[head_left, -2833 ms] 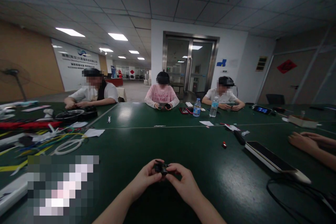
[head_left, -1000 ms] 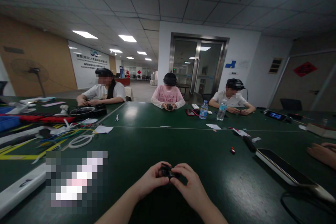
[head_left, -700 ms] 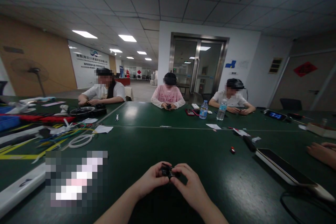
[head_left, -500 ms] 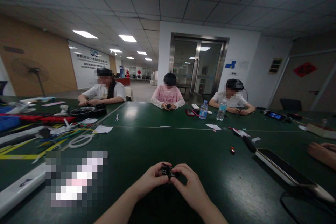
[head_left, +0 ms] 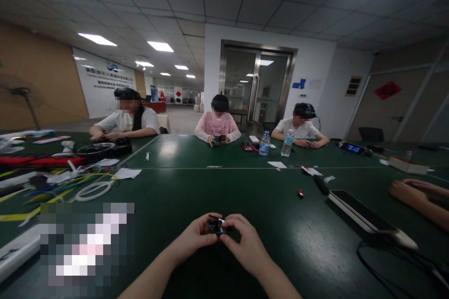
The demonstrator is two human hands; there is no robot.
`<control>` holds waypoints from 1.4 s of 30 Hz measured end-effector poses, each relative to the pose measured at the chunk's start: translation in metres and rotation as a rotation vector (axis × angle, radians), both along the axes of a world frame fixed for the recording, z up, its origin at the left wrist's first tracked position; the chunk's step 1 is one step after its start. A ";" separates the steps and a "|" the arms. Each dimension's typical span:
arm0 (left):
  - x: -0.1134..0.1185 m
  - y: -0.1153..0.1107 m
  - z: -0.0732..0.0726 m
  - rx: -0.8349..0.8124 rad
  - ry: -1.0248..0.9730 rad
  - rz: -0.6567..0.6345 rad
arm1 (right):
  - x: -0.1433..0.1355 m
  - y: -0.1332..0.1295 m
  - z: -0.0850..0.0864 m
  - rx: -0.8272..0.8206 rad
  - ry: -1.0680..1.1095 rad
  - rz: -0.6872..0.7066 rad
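Near the bottom centre of the head view, a small black object [head_left: 214,225] with shiny parts is held above the green table [head_left: 168,201]. My left hand [head_left: 196,238] pinches its left side between thumb and fingers. On its right side, my right hand [head_left: 242,238] has thumb and fingertips closed on it. The fingertips of both hands nearly meet around the object, and its exact shape is too small to tell.
A phone-like device [head_left: 363,210] with a black cable lies at the right, near another person's hands [head_left: 414,194]. A small red item [head_left: 300,194] is nearer. Two bottles [head_left: 264,144] stand farther back. Cables [head_left: 93,190] and a white strip [head_left: 21,250] lie left. Three people sit opposite.
The view has turned slightly right, so the surroundings sit farther left. Both hands still hold the black object, which looks slightly turned. The middle person opposite has shifted their hands.
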State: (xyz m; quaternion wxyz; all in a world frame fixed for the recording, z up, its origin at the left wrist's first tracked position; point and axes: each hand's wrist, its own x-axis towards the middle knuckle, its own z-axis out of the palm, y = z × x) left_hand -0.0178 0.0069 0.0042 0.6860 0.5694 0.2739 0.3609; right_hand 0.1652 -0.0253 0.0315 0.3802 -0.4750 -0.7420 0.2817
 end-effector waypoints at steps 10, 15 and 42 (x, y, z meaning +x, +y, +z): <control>0.001 -0.001 0.000 0.026 0.013 0.022 | 0.001 0.002 -0.005 -0.027 0.028 0.014; 0.001 -0.001 -0.001 0.005 0.016 0.049 | 0.000 0.004 -0.005 -0.050 0.111 -0.028; 0.000 0.000 -0.004 0.026 0.047 0.104 | 0.019 0.022 -0.018 -0.286 0.461 -0.286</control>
